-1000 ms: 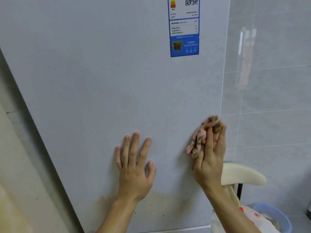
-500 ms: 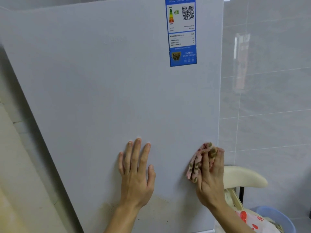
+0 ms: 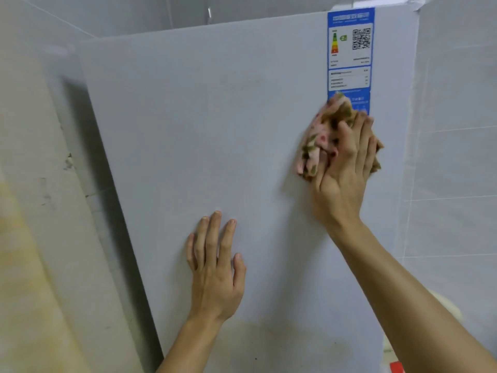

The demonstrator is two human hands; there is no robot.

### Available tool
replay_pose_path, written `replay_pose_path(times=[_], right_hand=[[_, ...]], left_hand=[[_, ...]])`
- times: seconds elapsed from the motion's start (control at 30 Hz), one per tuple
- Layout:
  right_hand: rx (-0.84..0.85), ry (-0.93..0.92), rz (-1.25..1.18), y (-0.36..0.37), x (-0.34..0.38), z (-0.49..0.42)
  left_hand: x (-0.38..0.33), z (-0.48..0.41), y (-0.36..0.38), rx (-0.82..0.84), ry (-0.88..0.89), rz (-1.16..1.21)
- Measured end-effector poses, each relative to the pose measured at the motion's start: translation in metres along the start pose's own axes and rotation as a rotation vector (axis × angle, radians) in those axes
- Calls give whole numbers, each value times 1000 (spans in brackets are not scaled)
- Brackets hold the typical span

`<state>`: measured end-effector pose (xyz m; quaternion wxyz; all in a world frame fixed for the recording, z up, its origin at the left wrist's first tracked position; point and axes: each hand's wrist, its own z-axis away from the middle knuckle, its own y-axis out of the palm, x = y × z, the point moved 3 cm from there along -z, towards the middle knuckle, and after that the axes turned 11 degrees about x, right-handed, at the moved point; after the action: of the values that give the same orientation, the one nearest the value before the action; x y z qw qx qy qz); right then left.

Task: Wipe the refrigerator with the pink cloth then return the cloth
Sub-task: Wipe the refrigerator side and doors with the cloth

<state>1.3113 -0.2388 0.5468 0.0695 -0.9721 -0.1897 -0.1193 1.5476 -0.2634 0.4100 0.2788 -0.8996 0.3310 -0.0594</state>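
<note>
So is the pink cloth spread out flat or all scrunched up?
Scrunched up. The pink cloth shows thick folds and creases under the right hand, which presses it on the refrigerator.

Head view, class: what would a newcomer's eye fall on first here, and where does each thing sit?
The right hand presses a bunched pink cloth to the pale refrigerator door at upper right, overlapping the foot of a blue label. The left hand lies flat on the door, lower centre, above brownish staining.
</note>
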Motion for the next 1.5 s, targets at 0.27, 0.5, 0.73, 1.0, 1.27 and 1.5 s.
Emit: replay_pose_path(times=[0.27,0.5,0.73,1.0,1.27,1.5], right_hand=[[305,-362,175,71,68,104],[669,-679,358,81,40,254],[522,-452,235,43,17,211],[-52,189,-12,3,-3,61],[332,-287,157,48,11,205],[689,-517,363,28,-20,277]], left_hand=[[44,6,-17,-104,-65,49],[60,28,-20,-70,-109,84],[71,37,-18,-29,-117,75],[67,30,-14,-35,-139,108],[53,29,-4,-73,-71,85],[36,27,10,-84,-22,51]])
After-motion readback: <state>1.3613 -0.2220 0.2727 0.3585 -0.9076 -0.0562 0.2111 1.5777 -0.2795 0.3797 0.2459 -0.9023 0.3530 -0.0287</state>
